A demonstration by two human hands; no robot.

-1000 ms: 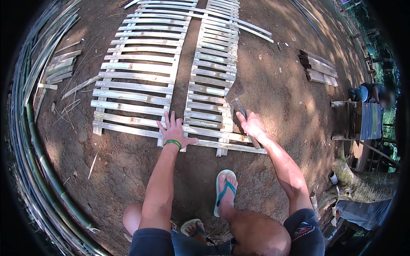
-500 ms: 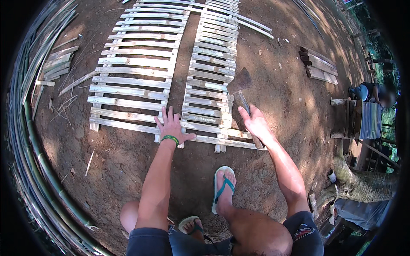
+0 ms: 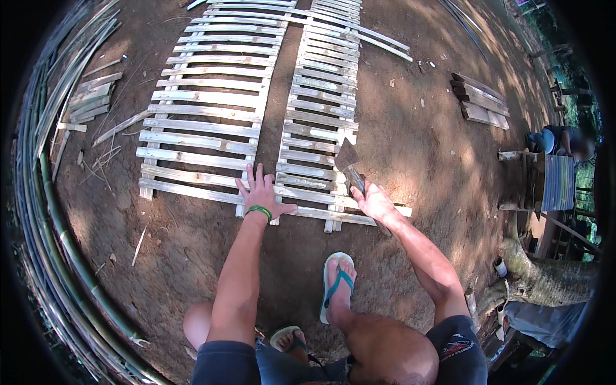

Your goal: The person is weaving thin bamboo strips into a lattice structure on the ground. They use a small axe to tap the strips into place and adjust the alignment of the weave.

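The bamboo slat panel (image 3: 205, 122) lay flat on bare brown dirt, pale split strips lashed across long rails, with a second, narrower panel (image 3: 321, 109) just beside it. The left hand (image 3: 262, 194) pressed on its near edge, fingers spread. The right hand (image 3: 374, 202) was closed around the handle of a hatchet (image 3: 350, 165), blade raised over the narrower panel. Loose bamboo poles (image 3: 45, 212) curved along the left; stacked planks (image 3: 481, 106) sat well apart at right.
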